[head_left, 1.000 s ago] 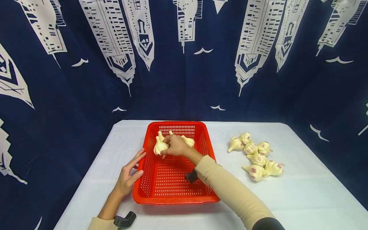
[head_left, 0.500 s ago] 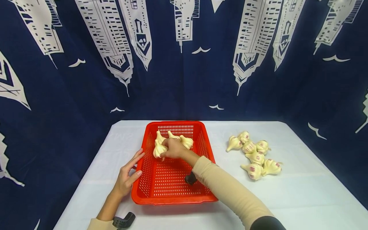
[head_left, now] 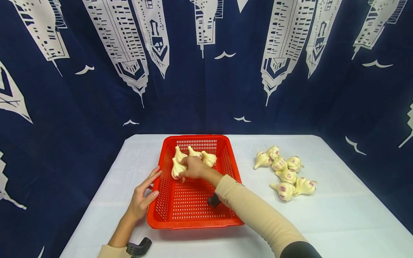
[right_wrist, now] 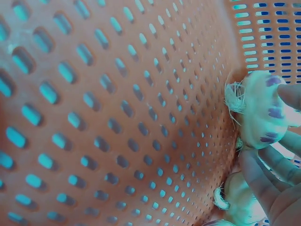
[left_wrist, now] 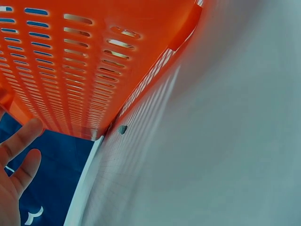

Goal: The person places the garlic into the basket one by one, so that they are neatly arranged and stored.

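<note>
My right hand [head_left: 194, 168] is inside the red plastic basket [head_left: 195, 225], gripping a garlic bulb [head_left: 177, 169] between thumb and fingers near the left wall. In the right wrist view this garlic bulb [right_wrist: 264, 110] shows purple patches and dry roots, close over the perforated floor. Other garlic bulbs lie along the far end, including one garlic bulb [head_left: 209, 159] just right of my knuckles; another garlic bulb [right_wrist: 241, 200] sits under my fingers. My left hand [head_left: 141, 199] rests against the basket's left rim, fingers extended and thumb at the edge.
A loose group of several garlic bulbs [head_left: 286, 176] lies on the white tabletop [head_left: 326, 218] to the right of the basket. A dark blue cloth [head_left: 206, 96] with white printed buildings hangs behind the table. Dark wrist bands [head_left: 138, 248] are on both arms.
My right hand has lowered its garlic bulb toward the basket floor, slightly nearer to me. My left hand stays at the rim.
</note>
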{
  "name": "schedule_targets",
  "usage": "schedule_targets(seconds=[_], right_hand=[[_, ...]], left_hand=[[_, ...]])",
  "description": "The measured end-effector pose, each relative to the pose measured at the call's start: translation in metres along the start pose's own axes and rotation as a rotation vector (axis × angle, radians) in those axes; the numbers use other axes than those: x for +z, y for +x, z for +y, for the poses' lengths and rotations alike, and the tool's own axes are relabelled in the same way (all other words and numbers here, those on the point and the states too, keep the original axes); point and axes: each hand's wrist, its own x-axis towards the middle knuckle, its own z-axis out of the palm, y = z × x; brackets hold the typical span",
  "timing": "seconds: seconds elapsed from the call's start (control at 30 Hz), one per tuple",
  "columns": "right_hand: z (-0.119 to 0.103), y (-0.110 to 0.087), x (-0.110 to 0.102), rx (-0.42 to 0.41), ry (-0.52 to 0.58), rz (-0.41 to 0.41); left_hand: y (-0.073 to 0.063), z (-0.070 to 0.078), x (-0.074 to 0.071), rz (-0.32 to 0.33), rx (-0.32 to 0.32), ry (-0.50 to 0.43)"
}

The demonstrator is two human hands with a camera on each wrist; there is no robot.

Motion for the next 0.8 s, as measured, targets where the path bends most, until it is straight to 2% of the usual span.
schedule_targets(seconds=[0.2,0.57,0.8], right_hand=[[-0.003,-0.001,-0.003,-0.035,-0.045,0.059],[-0.006,-0.002,-0.005,0.011,-0.032,0.085],[-0.007,-0.003,-0.013,0.042,0.027,0.09]], left_hand=[[0.001,0.001,0.0,-0.002,-0.013,0.011],[0.0,0.002,0.0,0.005,0.008,0.02],[0.001,0.003,0.001,0.014,0.031,0.001]])
